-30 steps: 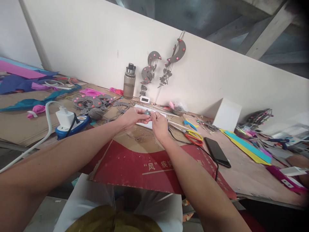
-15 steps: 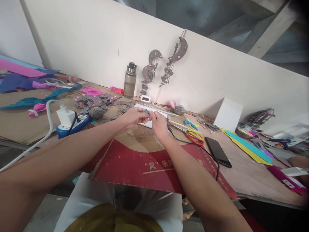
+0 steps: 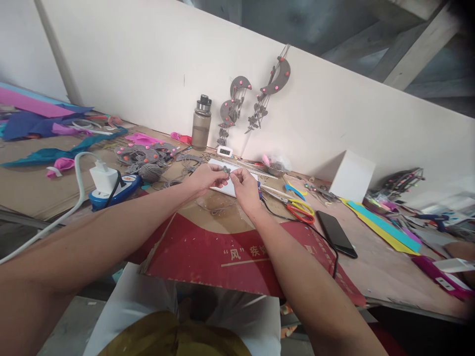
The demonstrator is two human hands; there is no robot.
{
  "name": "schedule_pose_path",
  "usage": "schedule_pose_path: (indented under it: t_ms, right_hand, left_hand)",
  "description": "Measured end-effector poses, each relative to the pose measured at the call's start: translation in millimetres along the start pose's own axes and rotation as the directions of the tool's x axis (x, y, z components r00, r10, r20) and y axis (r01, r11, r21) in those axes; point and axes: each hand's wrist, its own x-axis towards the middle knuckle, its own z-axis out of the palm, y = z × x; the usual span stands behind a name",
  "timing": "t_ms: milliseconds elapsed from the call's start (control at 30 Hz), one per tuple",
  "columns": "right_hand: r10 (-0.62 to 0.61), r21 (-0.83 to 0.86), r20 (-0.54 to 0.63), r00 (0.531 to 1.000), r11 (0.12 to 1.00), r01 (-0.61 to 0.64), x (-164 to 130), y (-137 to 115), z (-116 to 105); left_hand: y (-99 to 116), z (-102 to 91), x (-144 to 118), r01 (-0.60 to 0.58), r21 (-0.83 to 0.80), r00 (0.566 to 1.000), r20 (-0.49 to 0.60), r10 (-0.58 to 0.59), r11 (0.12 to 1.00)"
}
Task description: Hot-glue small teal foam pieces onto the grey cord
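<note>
Between the thumb and fingers of my left hand (image 3: pixel 207 179) is a small grey felt piece (image 3: pixel 226 170), perhaps flower-shaped. My right hand (image 3: pixel 245 187) is closed in a pinch just to the right of it; whatever its fingertips hold is too small to make out. Both hands are above a white board (image 3: pixel 227 185) lying on the table. A blue-handled tool (image 3: pixel 259 190) with a black cord is partly hidden behind my right hand. Scissors (image 3: pixel 300 209) with yellow and red handles lie to the right.
A dark phone (image 3: pixel 336 234) and a red printed cardboard sheet (image 3: pixel 208 262) lie near the front. To the left are a blue power strip (image 3: pixel 128 187), grey yarn (image 3: pixel 149 172) and felt scraps. A water bottle (image 3: pixel 201 126) stands by the wall under hanging felt moons (image 3: pixel 278 79).
My right fingertips have drawn slightly away from the grey felt piece, which now shows more between the hands. The camera view has shifted a little.
</note>
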Motion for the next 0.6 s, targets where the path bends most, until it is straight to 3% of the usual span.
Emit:
schedule_pose_path:
  t_ms: [233,467,600]
  right_hand:
    - [0.078,0.000,-0.041,0.996,0.997,-0.079,6.9,-0.6,-6.1]
    - [0.078,-0.117,-0.028,0.997,0.990,-0.081,7.9,1.3,-4.3]
    - [0.067,-0.118,0.011,0.998,0.991,-0.066,9.3,5.3,-3.8]
  left_hand:
    - [2.7,-3.2,-0.7,-0.011,-0.018,0.989,0.146,0.013,1.000]
    - [0.6,-3.9,-3.1,-0.137,0.191,0.984,0.143,0.111,0.972]
    - [3.6,-4.5,-4.0,-0.074,0.237,0.993,0.104,0.050,0.969]
